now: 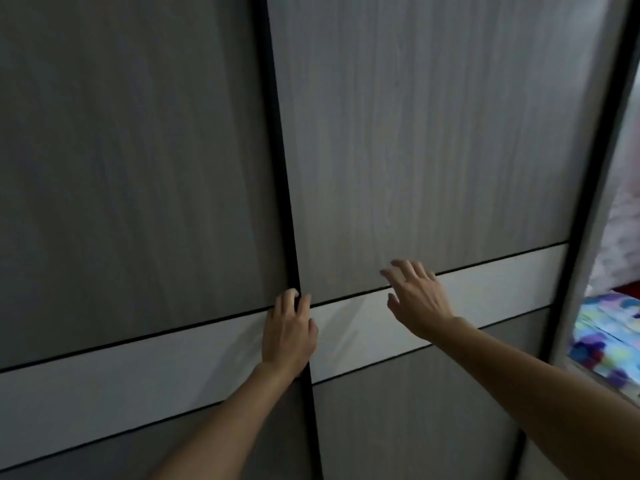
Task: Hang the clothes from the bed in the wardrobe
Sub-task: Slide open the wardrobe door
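A grey wood-grain wardrobe fills the view, its two sliding doors closed: a left door [131, 174] and a right door [433, 140], each crossed by a white band. My left hand [289, 332] lies over the dark vertical edge [282, 188] where the doors meet, fingertips curled onto that edge. My right hand [417, 297] is spread flat, fingers straight, against the right door at the top of its white band. No clothes or hangers are visible on this side. The wardrobe's inside is hidden.
At the far right, past the wardrobe's side frame [588, 220], a bed with a colourful patterned sheet [604, 332] shows, with pale fabric [623, 244] above it.
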### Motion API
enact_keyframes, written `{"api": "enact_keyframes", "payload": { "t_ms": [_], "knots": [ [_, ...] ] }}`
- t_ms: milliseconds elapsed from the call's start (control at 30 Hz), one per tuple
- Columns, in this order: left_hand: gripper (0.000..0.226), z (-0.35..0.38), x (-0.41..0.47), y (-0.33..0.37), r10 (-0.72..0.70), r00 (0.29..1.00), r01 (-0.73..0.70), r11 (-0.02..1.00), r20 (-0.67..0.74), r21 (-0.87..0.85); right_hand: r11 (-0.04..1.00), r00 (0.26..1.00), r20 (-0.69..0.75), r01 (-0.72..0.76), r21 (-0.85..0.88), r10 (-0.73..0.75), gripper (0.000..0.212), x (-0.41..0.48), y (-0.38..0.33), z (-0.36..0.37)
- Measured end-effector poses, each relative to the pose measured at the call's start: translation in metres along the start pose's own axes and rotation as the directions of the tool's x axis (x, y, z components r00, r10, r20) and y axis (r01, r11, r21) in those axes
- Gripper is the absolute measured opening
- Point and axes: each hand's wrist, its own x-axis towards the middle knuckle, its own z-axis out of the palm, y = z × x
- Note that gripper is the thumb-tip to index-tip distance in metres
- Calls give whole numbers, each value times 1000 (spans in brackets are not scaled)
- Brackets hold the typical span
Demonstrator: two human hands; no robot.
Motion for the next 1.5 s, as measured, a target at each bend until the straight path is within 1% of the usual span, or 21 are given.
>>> {"api": "enact_keyframes", "payload": {
  "t_ms": [100, 133, 233, 300, 400, 467, 567, 667, 833, 967, 1200, 1267, 1400, 1500],
  "knots": [
    [37, 18, 4, 3, 18, 994, -13, 998, -104, 54, 994, 983, -151, 102, -30, -105, 57, 19, 14, 25],
    [38, 24, 2, 3, 25, 990, -12, 996, -139, 93, 988, 973, -173, 146, -53, -153, 60, 25, 15, 32],
    [29, 34, 5, 1, 27, 984, 5, 984, -176, 180, 966, 924, -282, 257, -35, -257, 69, 41, 26, 68],
    [22, 31, 6, 1, 14, 984, 25, 976, -180, 216, 954, 888, -359, 297, -34, -289, 73, 43, 31, 88],
    [18, 33, 6, 1, -35, 983, 83, 960, -179, 269, 929, 827, -461, 370, 14, -323, 68, 50, 35, 115],
    [19, 33, 5, 0, -63, 985, 106, 955, -162, 277, 916, 803, -500, 399, 48, -324, 64, 54, 32, 128],
    [23, 34, 5, 8, -182, 973, 213, 945, -143, 247, 898, 770, -553, 431, 84, -318, 66, 58, 26, 139],
    [25, 34, 5, 10, -272, 952, 297, 931, -141, 212, 888, 758, -567, 450, 95, -323, 68, 62, 19, 143],
    [25, 29, -4, -10, -237, 958, 271, 933, -164, 237, 874, 747, -571, 476, 102, -340, 71, 62, -1, 142],
    [25, 19, -14, -33, -238, 958, 273, 928, -161, 253, 870, 751, -565, 480, 112, -342, 71, 62, -27, 139],
    [27, -16, -37, -90, -322, 945, 327, 909, -63, 259, 883, 771, -540, 459, 103, -338, 73, 59, -100, 127],
    [28, -29, -44, -110, -322, 946, 318, 906, -33, 281, 889, 778, -531, 447, 95, -335, 75, 58, -125, 121],
    [37, -58, -58, -150, -304, 953, 286, 906, 10, 312, 894, 799, -491, 440, 84, -347, 75, 54, -175, 105],
    [28, -80, -68, -180, -272, 962, 247, 899, 19, 363, 883, 796, -466, 464, 61, -386, 73, 52, -209, 94]
  ]
}}
